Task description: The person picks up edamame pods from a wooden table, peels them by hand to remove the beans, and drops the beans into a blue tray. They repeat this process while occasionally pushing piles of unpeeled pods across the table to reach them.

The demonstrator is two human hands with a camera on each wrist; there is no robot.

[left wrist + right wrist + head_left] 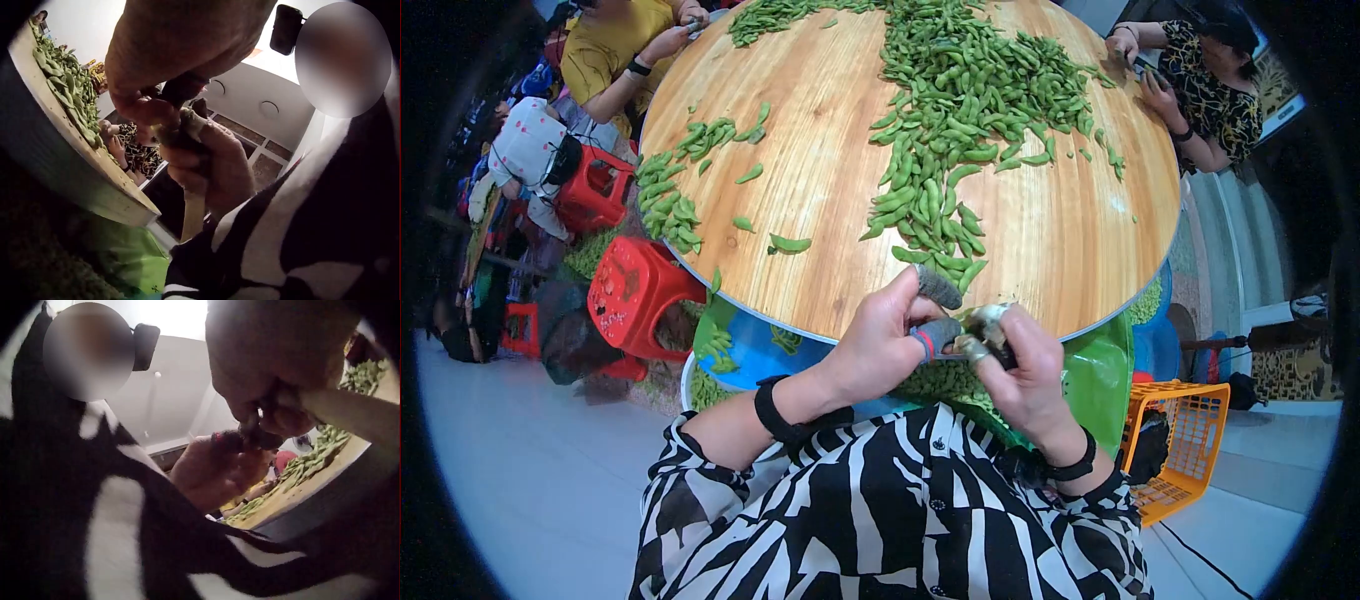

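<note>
Both hands meet over the table's near edge. My left hand [875, 340], with grey covers on its thumb and a finger, pinches one end of a small green soybean pod [971, 322]. From the other side, my right hand [1030, 375], its fingertips wrapped in worn, whitish covers, pinches the same pod. Most of the pod is hidden by the fingers. In the left wrist view the right hand [222, 162] has curled fingers close against the left. Just beyond the hands, a large heap of green soybean pods [970, 95] covers the middle of the round wooden table [800, 280].
A smaller pile of pods [668, 205] lies at the table's left edge. Below the near edge are shelled beans [945, 380] and a green plastic sheet [1100, 370]. Red stools [625, 290] stand left, an orange crate [1190, 440] right. Two people sit across, handling pods.
</note>
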